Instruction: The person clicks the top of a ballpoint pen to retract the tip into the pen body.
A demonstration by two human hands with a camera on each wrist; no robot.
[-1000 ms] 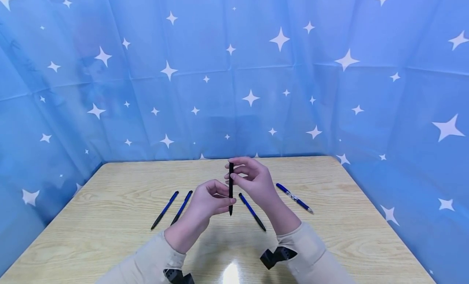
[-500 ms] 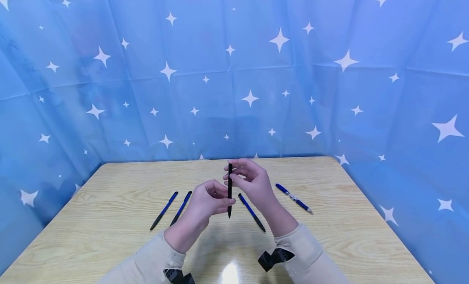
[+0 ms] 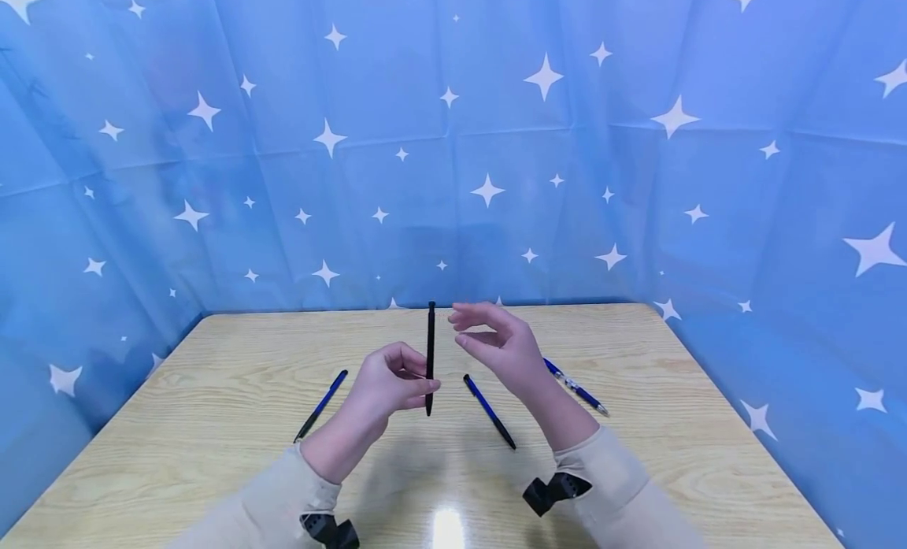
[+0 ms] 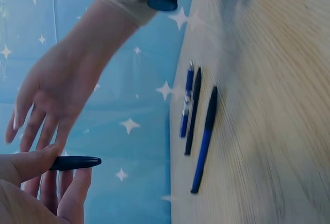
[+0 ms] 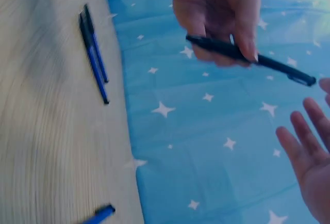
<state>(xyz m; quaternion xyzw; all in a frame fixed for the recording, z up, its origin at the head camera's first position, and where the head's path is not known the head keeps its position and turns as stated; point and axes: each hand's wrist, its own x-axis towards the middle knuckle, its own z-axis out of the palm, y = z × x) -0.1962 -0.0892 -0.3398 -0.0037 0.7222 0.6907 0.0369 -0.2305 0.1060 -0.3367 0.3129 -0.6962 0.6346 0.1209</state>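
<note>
Blue curtain [image 3: 397, 179] with white four-pointed stars, spanning the far side and both flanks. Pale wood-grain table [image 3: 680, 446] in front. Beige left sleeve [image 3: 272, 502] and beige right sleeve [image 3: 627, 494] entering from the near side, fitted with a left wrist unit [image 3: 329, 531] and a right wrist unit [image 3: 556, 492], both black.

Left hand [image 3: 385, 383] over the middle of the table, pinching a black pen [image 3: 431, 340] between thumb and fingers, low on the barrel. Right hand [image 3: 509, 350] just to the right, with thumb and fingers parted, holding nothing. Plainly apart from the black pen in the head view; gap not readable in the left wrist view, owing to overlap with the left hand.

Black pen upright and clear of the table, narrow end down, per the head view; foreshortened to a stub in the left wrist view.

On the table at left: one blue-and-black pen [image 3: 322, 405] in the head view, but two, side by side, in the right wrist view, counting a second left pen [image 5: 95, 64]. At right: centre pen [image 3: 490, 412], blue with black, and farther right a blue-and-white pen [image 3: 579, 391], covered at the far end by the right hand in the head view. Between these, in the left wrist view only, a dark pen [image 4: 194, 111]. Cannot tell its exact colour.

Smallest: pocket clip [image 5: 299, 80] at the upper end of the black pen, readable in the right wrist view alone.
</note>
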